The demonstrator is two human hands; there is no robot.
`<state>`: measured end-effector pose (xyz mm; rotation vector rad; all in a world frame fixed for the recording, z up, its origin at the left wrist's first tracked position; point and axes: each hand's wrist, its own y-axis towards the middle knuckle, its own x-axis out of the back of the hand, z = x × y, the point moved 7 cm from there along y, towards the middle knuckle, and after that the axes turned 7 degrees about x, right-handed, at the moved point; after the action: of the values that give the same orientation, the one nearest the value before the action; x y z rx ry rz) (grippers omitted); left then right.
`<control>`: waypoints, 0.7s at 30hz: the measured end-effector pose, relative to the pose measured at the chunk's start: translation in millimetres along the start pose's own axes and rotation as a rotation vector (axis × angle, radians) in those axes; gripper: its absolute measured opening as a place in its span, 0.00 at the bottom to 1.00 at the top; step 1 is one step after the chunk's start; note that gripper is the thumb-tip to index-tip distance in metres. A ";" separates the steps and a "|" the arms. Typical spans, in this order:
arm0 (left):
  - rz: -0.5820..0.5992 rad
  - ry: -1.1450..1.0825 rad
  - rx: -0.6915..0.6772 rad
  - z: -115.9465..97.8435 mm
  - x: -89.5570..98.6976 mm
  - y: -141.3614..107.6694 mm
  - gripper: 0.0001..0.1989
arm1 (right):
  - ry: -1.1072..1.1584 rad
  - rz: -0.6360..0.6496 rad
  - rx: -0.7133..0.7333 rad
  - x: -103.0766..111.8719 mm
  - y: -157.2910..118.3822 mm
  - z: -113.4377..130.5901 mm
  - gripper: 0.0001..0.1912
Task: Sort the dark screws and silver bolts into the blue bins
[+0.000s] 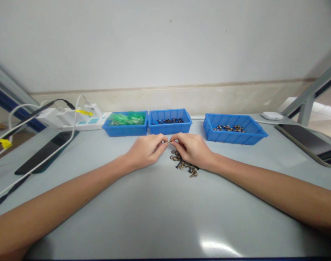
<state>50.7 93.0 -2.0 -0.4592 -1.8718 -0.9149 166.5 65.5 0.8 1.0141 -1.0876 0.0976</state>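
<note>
Between my fingertips is a small metal screw (168, 142), pinched at one end by my left hand (149, 150) and at the other by my right hand (193, 149). Both hands are closed, held just above the grey table. Under and beside my right hand lies a loose pile of brassy and dark screws (185, 165), partly hidden by that hand. Behind my hands, a blue bin (170, 128) holds dark screws. Farther right, another blue bin (230, 137) has brassy screws in it.
A third blue bin (124, 131) with green plastic bags stands at the back left. Beside it are a white power strip (91, 125) with plugs and cables, and a dark phone (47, 152). At right lie a white case (272, 115) and a dark tablet (309, 143).
</note>
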 end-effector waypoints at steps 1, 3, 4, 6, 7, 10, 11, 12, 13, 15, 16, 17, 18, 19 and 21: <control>0.002 0.007 -0.002 -0.1 -0.1 0.1 0.11 | -0.006 -0.002 0.005 0.3 0.1 0.3 0.09; 0.007 0.019 -0.010 -0.3 -0.5 0.0 0.12 | -0.013 -0.007 0.011 0.7 0.2 0.8 0.09; 0.007 0.024 -0.015 -0.4 -0.6 0.0 0.12 | -0.015 -0.008 0.013 0.8 0.3 1.0 0.09; 0.005 0.033 -0.024 -0.6 -0.7 -0.1 0.13 | -0.013 -0.007 0.011 0.7 0.5 1.3 0.10; 0.005 0.037 -0.029 -0.8 -0.8 0.0 0.14 | -0.011 -0.005 0.010 0.6 0.5 1.4 0.10; 0.007 0.039 -0.045 -1.5 -1.2 0.2 0.14 | -0.010 0.003 0.005 0.4 0.6 1.7 0.10; 0.009 0.036 -0.049 -1.7 -1.4 0.3 0.14 | -0.013 0.004 0.003 0.6 0.6 1.8 0.10; 0.011 0.033 -0.051 -1.9 -1.5 0.4 0.14 | -0.015 0.005 0.002 0.7 0.6 1.8 0.10; 0.014 0.027 -0.049 -1.9 -1.5 0.5 0.13 | -0.016 0.002 0.000 1.0 0.7 1.8 0.10; 0.019 0.011 -0.038 -1.8 -1.5 0.7 0.11 | -0.007 -0.003 -0.001 1.4 0.9 1.7 0.09; 0.020 0.003 -0.030 -1.6 -1.3 0.8 0.10 | 0.002 -0.007 0.001 1.4 1.0 1.8 0.09; 0.020 -0.006 -0.022 -1.4 -1.0 0.9 0.10 | 0.011 -0.010 0.005 1.3 1.1 1.9 0.09; 0.020 -0.013 -0.015 -1.2 -0.8 0.9 0.09 | 0.019 -0.015 0.009 1.2 1.1 2.0 0.09; 0.021 -0.019 -0.011 -1.1 -0.7 0.8 0.09 | 0.025 -0.021 0.012 1.2 1.1 2.0 0.09; 0.025 -0.031 -0.011 -1.0 -0.7 0.4 0.09 | 0.038 -0.033 0.015 1.3 0.8 1.8 0.08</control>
<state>51.9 92.5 -2.3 -0.5048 -1.8856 -0.9061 165.5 64.1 2.4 1.0393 -1.0367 0.0984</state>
